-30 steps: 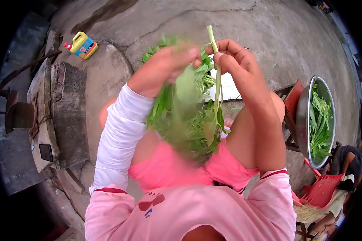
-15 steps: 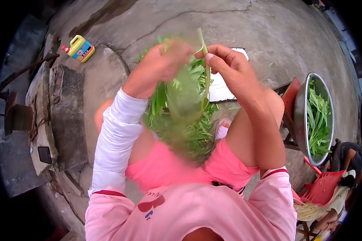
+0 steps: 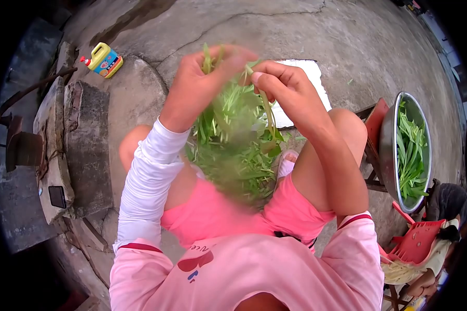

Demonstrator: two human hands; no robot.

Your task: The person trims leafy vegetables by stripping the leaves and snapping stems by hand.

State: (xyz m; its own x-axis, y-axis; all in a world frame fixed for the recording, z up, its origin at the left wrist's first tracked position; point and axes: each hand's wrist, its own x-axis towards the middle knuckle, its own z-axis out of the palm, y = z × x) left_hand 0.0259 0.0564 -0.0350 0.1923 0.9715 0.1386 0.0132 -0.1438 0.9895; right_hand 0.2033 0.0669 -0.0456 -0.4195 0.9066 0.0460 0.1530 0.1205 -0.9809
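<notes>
Leafy greens that look like water spinach lie in a pile (image 3: 257, 168) on the ground between my knees, partly smeared in the picture. Between thumb and forefinger, my right hand (image 3: 285, 88) pinches a single water spinach stem (image 3: 266, 106), whose lower end hangs over the pile. My left hand (image 3: 200, 85) is closed round some greens (image 3: 207, 59) that stick up between thumb and fingers. Its blurred fingertips meet the top of the stem beside my right thumb; whether they grip that stem too is unclear.
A white board (image 3: 311, 85) lies beyond my right hand. To the right, a metal basin (image 3: 388, 150) of greens rests tilted in view on a wooden stool (image 3: 374, 124), near a red plastic chair (image 3: 417, 243). On the left are a yellow jug (image 3: 106, 61) and a phone (image 3: 57, 197) on stone.
Both hands have come closer together, with the right shifting slightly left and the stem's top dropping lower. More of the white board shows now.
</notes>
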